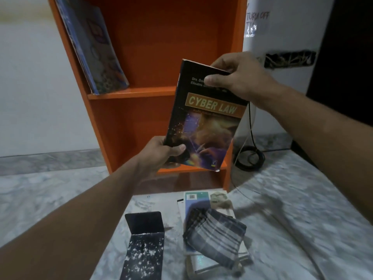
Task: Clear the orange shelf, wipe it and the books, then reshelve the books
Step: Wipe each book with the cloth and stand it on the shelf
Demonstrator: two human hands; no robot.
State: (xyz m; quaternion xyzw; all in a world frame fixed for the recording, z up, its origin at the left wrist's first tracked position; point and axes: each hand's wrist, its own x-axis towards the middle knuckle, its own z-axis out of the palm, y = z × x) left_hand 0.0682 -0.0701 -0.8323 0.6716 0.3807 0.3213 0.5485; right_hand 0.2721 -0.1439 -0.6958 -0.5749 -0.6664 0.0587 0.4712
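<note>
Both hands hold a dark paperback titled Cyber Law (203, 126) upright in front of the orange shelf (153, 47). My left hand (163, 154) grips its lower left corner, and my right hand (238, 75) pinches its top edge. Blue books (94, 49) lean against the left wall of the upper compartment. On the floor below lies a stack of books (201, 201) with a folded checked cloth (216, 233) on top.
A black metal bookend (144, 245) stands on the marble floor left of the stack. A coiled black cable (249, 158) lies to the right of the shelf by a white appliance (282, 37). The lower shelf compartment holds nothing that I can see.
</note>
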